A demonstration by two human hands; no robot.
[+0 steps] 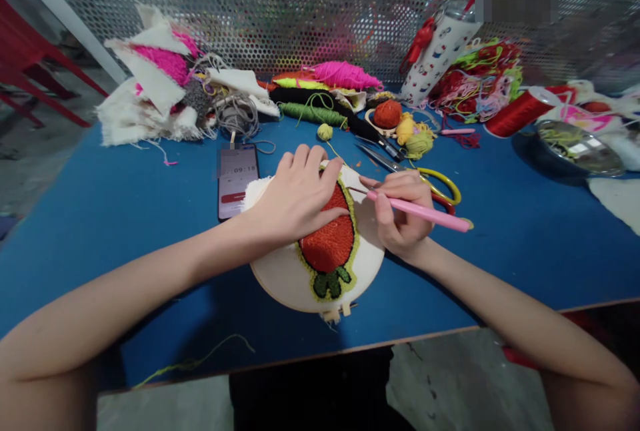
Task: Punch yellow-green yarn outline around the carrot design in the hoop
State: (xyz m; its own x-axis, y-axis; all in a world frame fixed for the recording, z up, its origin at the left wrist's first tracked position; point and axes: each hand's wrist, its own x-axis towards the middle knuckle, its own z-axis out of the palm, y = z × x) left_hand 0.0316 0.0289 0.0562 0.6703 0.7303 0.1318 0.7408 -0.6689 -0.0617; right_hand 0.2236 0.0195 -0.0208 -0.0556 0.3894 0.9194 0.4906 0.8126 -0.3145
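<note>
A round embroidery hoop [285,277] with white cloth lies on the blue table [110,217]. It carries a stitched orange shape [333,244] with a yellow-green outline and green leaves. My left hand [295,194] lies flat on the hoop's upper left with its fingers stretched over the orange stitching. My right hand [403,214] pinches a pink punch needle [425,213], whose metal tip touches the cloth at the hoop's upper right edge. A thin yellow-green thread runs from the needle area toward the yarn balls behind.
A phone [237,177] showing a timer lies left of the hoop. Yellow-handled scissors [440,184] sit just behind my right hand. Yarn balls, skeins, cloth scraps [155,84], a red spool [520,111] and a metal bowl [575,147] crowd the back before a perforated metal screen.
</note>
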